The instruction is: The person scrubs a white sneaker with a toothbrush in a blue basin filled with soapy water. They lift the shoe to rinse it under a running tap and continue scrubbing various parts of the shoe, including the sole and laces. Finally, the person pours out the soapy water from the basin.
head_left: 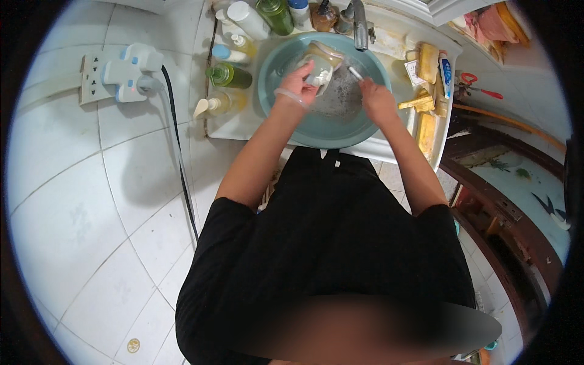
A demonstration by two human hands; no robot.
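Note:
A blue-green basin [264, 91] of sudsy grey water stands in the sink in front of me. Over its far left part, my left hand [299, 85] grips a pale, rounded item [322, 74] with a tan, see-through-looking edge; its kind is unclear. My right hand [378, 102], at the basin's right side, is closed round a thin tool with a white handle [354, 73]. The tool's tip points toward the pale item, but its end is hard to make out. A clear band [288, 94] circles my left wrist.
A metal faucet [361, 30] overhangs the basin's far side. Several bottles, among them a green one [230, 76] and a pump bottle [214, 104], line the left and back. Yellow bars [427, 62] and a tube [445, 74] lie right. A plug adapter [132, 72] with cords sits on the left wall.

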